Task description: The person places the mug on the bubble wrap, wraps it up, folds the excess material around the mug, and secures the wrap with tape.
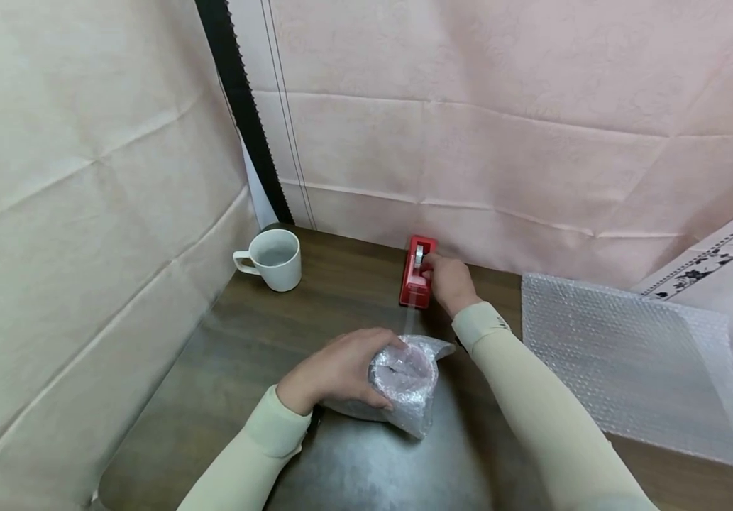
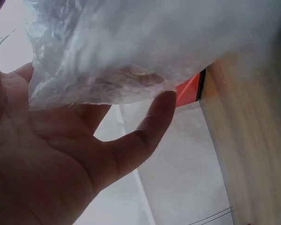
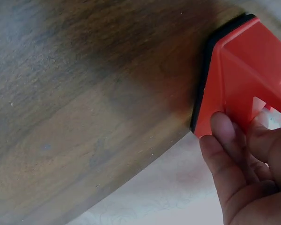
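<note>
A bundle in bubble wrap (image 1: 406, 380) sits on the table, its crinkled corners sticking out; whatever is inside is hidden by the wrap. Thumb and fingers of my left hand (image 1: 347, 369) grip it from the left, and in the left wrist view the clear plastic (image 2: 117, 51) lies against the palm side. My right hand (image 1: 450, 280) holds the red tape dispenser (image 1: 414, 291) by its right side, fingers low on the red body (image 3: 239, 79) and thumb near the roll. A strip of clear tape (image 1: 410, 321) stretches from the dispenser's front to the bundle.
A white mug (image 1: 277, 261) stands at the table's back left corner, its handle pointing left. On the right lies a flat sheet of bubble wrap (image 1: 621, 369). Pale cloth (image 1: 500, 142) hangs behind the table and along its left side.
</note>
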Demonstrator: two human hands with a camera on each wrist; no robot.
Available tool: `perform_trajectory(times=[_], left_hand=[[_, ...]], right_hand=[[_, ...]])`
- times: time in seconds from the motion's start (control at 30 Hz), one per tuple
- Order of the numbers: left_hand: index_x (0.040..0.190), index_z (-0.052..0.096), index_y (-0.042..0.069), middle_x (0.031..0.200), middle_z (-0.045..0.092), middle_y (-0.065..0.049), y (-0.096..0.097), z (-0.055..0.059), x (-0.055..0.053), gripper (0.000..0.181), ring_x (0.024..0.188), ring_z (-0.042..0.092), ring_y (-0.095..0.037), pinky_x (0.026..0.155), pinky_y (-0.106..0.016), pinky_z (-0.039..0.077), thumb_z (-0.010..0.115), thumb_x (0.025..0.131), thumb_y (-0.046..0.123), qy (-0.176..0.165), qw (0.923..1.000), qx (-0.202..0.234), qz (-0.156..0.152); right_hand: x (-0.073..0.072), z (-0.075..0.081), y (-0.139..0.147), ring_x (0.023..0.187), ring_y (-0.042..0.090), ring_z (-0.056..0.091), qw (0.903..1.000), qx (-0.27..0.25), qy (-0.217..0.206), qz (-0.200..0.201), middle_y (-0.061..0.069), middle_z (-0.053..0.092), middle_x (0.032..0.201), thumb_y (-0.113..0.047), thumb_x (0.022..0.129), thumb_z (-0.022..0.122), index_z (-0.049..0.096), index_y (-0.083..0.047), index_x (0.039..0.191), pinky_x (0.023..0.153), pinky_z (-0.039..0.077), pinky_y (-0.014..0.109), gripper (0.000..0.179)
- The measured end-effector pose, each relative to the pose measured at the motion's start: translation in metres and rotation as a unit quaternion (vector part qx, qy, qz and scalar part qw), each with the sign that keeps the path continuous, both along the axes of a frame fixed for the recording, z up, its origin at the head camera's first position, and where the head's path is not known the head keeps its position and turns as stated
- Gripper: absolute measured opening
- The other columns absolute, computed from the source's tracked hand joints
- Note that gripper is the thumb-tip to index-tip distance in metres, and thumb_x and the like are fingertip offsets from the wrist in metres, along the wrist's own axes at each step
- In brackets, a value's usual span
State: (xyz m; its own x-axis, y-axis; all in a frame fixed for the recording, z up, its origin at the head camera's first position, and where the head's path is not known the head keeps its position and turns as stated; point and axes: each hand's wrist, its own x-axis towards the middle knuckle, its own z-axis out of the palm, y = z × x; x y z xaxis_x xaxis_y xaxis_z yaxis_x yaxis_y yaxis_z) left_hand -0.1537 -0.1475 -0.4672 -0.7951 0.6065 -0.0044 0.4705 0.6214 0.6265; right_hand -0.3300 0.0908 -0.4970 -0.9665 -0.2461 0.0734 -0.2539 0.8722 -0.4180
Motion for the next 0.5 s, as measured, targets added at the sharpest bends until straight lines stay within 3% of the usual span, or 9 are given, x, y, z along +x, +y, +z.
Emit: perform_trajectory(times=[0.2, 0.3, 0.37, 0.43, 0.5], left_hand=[[0.145, 0.068, 0.019, 0.152, 0.072, -0.003, 0.002, 0.000, 0.003, 0.082, 0.139, 0.069, -0.021, 0.120, -0.049, 0.057, 0.109, 0.075, 0.032, -0.006, 0.9999, 0.001, -0.009], [0.146, 0.067, 0.019, 0.154, 0.071, -0.004, 0.002, -0.001, 0.004, 0.082, 0.141, 0.068, -0.022, 0.121, -0.049, 0.056, 0.108, 0.077, 0.030, -0.016, 0.9998, 0.005, -0.009], [0.147, 0.067, 0.019, 0.154, 0.071, -0.004, 0.001, -0.001, 0.004, 0.082, 0.140, 0.068, -0.023, 0.120, -0.050, 0.057, 0.108, 0.077, 0.029, -0.020, 0.9997, 0.009, -0.011], [0.147, 0.066, 0.019, 0.153, 0.071, -0.004, -0.002, -0.001, 0.003, 0.082, 0.138, 0.069, -0.024, 0.119, -0.050, 0.057, 0.108, 0.077, 0.029, -0.022, 0.9996, 0.011, -0.012], [0.146, 0.066, 0.019, 0.151, 0.072, -0.004, -0.004, -0.001, 0.003, 0.082, 0.136, 0.070, -0.024, 0.117, -0.050, 0.058, 0.108, 0.076, 0.028, -0.017, 0.9997, 0.012, -0.014]], right_hand=[[0.001, 0.002, 0.009, 0.113, 0.039, 0.069, 0.9995, -0.010, -0.029, -0.003, 0.022, 0.076, 0.131, -0.009, 0.113, 0.066, 0.068, -0.006, 0.143, 0.109, 0.062, 0.057, 0.030], [0.011, 0.009, 0.016, 0.116, 0.039, 0.070, 0.9989, -0.016, -0.044, 0.001, 0.021, 0.073, 0.132, -0.016, 0.114, 0.067, 0.062, -0.007, 0.149, 0.108, 0.062, 0.059, 0.037], [0.022, 0.018, 0.018, 0.110, 0.038, 0.073, 0.9957, -0.043, -0.081, -0.011, 0.020, 0.075, 0.125, -0.028, 0.117, 0.064, 0.066, -0.007, 0.145, 0.100, 0.064, 0.056, 0.035], [0.034, 0.027, 0.016, 0.106, 0.034, 0.077, 0.9805, -0.106, -0.164, -0.022, 0.019, 0.078, 0.121, -0.041, 0.117, 0.061, 0.069, -0.005, 0.139, 0.094, 0.066, 0.051, 0.043], [0.043, 0.031, 0.010, 0.098, 0.029, 0.079, 0.9484, -0.179, -0.260, -0.032, 0.016, 0.082, 0.113, -0.048, 0.117, 0.059, 0.075, -0.002, 0.129, 0.089, 0.067, 0.045, 0.051]])
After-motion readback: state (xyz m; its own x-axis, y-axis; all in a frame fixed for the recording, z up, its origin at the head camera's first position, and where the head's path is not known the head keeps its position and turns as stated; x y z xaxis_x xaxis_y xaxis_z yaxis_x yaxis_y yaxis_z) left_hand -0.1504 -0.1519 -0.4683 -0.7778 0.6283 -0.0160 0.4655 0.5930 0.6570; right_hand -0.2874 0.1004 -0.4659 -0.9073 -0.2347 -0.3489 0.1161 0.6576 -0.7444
